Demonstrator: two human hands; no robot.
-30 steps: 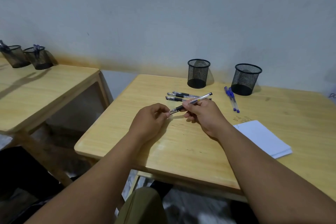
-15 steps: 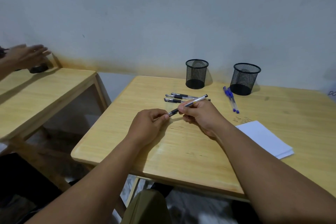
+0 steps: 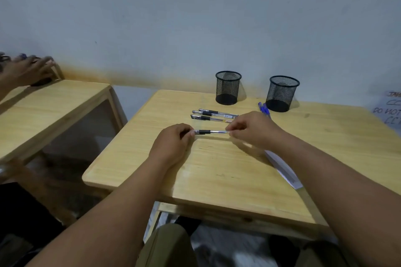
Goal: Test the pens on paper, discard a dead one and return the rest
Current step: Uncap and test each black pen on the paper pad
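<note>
Horizontally above the wooden table [image 3: 217,171], a black gel pen [image 3: 209,131] is pinched at its two ends, the left hand [image 3: 173,144] closed on the capped tip and the right hand [image 3: 252,130] closed on the back end. Just beyond lie three more black pens [image 3: 211,115], with blue pens [image 3: 263,108] to their right. Farther back stand two empty black mesh cups [image 3: 227,88], and white paper [image 3: 284,169] shows beneath the right forearm.

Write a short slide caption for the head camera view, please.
Both hands, left and right, hold one pen level above the wooden table.
</note>
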